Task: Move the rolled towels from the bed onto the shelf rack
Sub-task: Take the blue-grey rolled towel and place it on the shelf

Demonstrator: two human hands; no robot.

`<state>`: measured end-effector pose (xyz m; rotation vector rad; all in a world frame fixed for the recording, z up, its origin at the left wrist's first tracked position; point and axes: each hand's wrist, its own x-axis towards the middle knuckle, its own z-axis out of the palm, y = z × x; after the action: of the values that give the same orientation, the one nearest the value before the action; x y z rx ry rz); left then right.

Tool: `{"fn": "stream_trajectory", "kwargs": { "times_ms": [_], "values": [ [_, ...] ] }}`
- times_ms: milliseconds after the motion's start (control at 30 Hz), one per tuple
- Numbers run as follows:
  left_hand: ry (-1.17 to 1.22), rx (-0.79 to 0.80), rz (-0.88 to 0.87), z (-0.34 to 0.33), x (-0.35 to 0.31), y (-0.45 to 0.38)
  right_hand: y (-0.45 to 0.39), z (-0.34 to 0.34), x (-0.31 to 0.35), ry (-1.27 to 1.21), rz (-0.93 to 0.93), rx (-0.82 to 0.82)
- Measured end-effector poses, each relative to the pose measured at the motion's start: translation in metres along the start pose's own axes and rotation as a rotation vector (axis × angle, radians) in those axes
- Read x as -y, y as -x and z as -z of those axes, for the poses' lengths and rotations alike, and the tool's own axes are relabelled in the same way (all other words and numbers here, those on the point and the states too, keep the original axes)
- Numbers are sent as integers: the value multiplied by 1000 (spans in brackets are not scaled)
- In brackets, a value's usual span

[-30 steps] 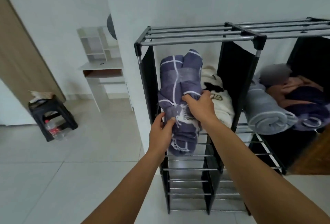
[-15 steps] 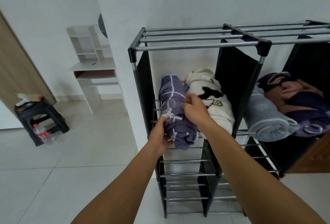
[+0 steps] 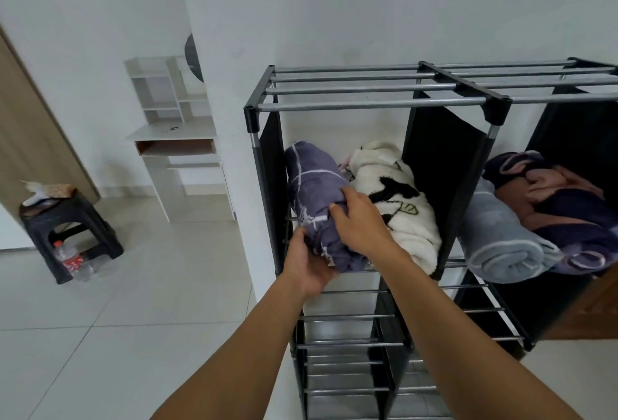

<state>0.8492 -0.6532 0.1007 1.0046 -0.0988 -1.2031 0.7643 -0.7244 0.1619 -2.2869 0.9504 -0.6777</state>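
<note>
A purple rolled towel with white lines (image 3: 312, 185) lies on the upper tier of the black shelf rack (image 3: 371, 105), in its left compartment, beside a cream rolled towel with black marks (image 3: 398, 198). My right hand (image 3: 359, 222) grips the purple towel's front end from above. My left hand (image 3: 306, 264) cups that end from below. In the right compartment lie a grey rolled towel (image 3: 498, 242) and a dark purple and pink roll (image 3: 565, 208).
The rack stands against a white wall, with bare rod tiers (image 3: 347, 342) below. Left of it are a white desk with cubbies (image 3: 174, 138), a black stool (image 3: 67, 225) with a plastic bottle (image 3: 72, 260) under it, and a wooden door (image 3: 26, 131). The floor is pale tile.
The purple towel went from upright in front of the rack to lying flat inside the left compartment. Both hands followed it in and still hold its front end.
</note>
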Motion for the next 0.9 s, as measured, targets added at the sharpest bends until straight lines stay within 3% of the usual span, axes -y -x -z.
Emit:
{"fn": "stream_trajectory", "kwargs": {
  "times_ms": [100,200,267,400,667,900],
  "values": [
    [-474,-96,66,-2,-4,7,1,-8,-7,140,30,44],
    [-797,-288,-166,4,-5,10,2,-25,-10,192,48,91],
    [-827,-307,-311,6,-8,15,1,-30,-6,158,35,108],
    [-874,-314,-397,6,-10,24,-5,-31,-6,79,10,118],
    [-1037,-246,-318,5,-10,36,7,-28,-16,126,25,219],
    [-1104,-226,-315,2,-6,65,30,-22,-24,44,44,78]
  ]
}}
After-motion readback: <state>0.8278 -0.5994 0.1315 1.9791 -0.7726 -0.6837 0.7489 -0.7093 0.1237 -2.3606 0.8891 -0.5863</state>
